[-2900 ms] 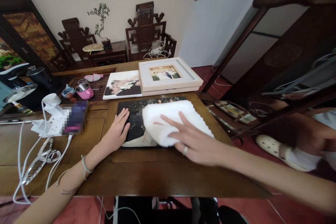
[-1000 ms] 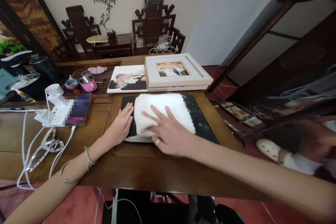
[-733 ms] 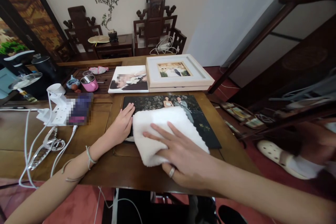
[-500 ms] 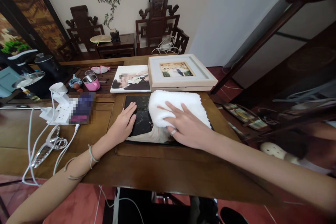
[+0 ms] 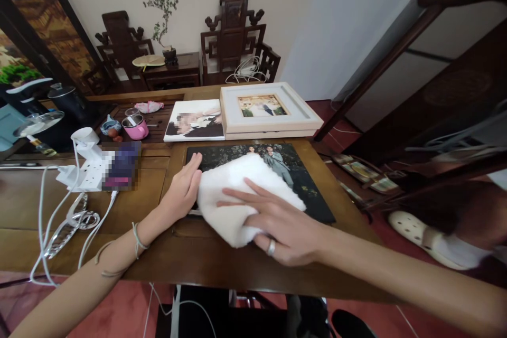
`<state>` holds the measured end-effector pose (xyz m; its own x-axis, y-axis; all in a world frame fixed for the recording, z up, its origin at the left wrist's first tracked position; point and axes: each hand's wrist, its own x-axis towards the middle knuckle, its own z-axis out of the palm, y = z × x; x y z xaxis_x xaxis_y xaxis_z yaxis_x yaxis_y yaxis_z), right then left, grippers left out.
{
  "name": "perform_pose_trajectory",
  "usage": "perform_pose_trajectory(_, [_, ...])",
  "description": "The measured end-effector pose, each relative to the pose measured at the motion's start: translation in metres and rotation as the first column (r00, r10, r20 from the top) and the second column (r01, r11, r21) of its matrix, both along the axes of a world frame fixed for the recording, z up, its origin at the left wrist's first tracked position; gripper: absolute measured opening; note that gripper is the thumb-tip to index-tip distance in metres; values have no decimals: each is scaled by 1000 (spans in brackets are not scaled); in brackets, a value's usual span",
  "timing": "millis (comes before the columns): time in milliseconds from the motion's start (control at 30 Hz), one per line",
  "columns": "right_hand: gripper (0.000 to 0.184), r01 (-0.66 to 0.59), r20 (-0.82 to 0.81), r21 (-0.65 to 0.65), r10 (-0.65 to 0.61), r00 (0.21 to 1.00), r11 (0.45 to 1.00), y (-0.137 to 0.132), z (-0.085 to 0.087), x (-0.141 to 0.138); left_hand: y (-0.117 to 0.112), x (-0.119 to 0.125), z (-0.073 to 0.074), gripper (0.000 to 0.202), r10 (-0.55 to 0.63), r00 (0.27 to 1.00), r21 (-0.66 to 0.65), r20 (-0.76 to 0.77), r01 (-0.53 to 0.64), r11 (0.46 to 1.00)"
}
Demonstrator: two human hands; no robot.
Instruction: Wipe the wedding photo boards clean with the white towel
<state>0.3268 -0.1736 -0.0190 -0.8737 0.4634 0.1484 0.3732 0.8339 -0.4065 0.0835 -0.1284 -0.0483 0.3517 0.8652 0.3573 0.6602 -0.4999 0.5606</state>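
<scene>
A dark photo panel (image 5: 312, 190) showing standing people lies flat on the wooden table. My right hand (image 5: 277, 222), with a ring on it, presses a white fluffy cloth (image 5: 233, 179) against the panel's front and middle. Its upper fingers spread over the cloth while the lower ones grip a fold. Part of the cloth hangs past the panel's near edge and hides much of the picture. My left hand (image 5: 182, 187) rests at the panel's left edge, fingers stretched out, holding nothing.
Behind the panel lie a white-edged photo print (image 5: 194, 121) and a pale framed photo (image 5: 309, 119). To the left are a power strip (image 5: 89, 169) with white cables, a silver hair clip (image 5: 71, 227) and a pink cup (image 5: 135, 127). A person's foot in a clog (image 5: 415, 232) shows at right.
My right hand has drawn the cloth toward me and to the left, uncovering the people at the panel's far side. My left hand stays at the left edge.
</scene>
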Motion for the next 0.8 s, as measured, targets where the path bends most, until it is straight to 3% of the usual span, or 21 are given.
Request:
perform_pose_trajectory(133, [30,274,-12,46,-274,962,961,22,-6,15,-1,2,-4,45,-62,985,-64,-163,52,997])
perform_pose_trajectory(267, [40,561,8,-111,-564,826,820,58,1,-5,-1,2,-5,42,-75,975,-52,-209,65,997])
perform_pose_trajectory(333, [42,548,-13,-194,-561,828,814,76,8,-25,-1,2,-5,42,-78,973,-48,-215,69,996])
perform_pose_trajectory(467, [41,420,-89,-243,-451,888,874,100,20,-63,1,0,-6,42,-79,974,-31,-215,74,997])
perform_pose_trajectory(567, [40,372,-104,-261,-409,907,891,104,24,-72,1,-1,-6,42,-80,974,-19,-213,78,997])
perform_pose_trajectory(700, [41,387,-102,-271,-426,899,882,100,17,-41,1,-2,-5,42,-71,973,-7,-220,72,997])
perform_pose_trajectory(800, [41,567,-52,-269,-600,798,778,92,3,7,0,-2,-5,42,-78,974,-20,-211,75,997])
